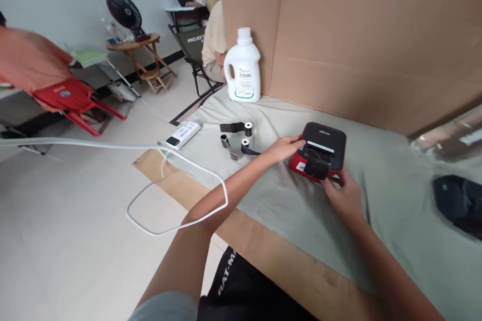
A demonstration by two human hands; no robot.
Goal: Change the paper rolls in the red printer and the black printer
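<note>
A small red and black label printer point(324, 136) rests on the cloth-covered table, with a black strip point(318, 164) curling out of its front slot. My left hand point(285, 148) grips the printer's left side, its fingertips at the upper edge. At the front right corner my right hand point(344, 194) holds the printer, thumb close to the strip's lower end; some of its fingers are hidden behind the body. Left of the printer lie a black roll point(248, 129), another roll point(245, 144) with its tail running toward my left wrist, and a loose curled strip point(228, 148).
A white detergent bottle point(244, 72) stands before an upright cardboard sheet point(357, 40). A white power bank point(183, 134) lies at the table's left edge. A white cable point(181, 153) loops across my left forearm. Dark object point(459, 203) at right; people sit beyond.
</note>
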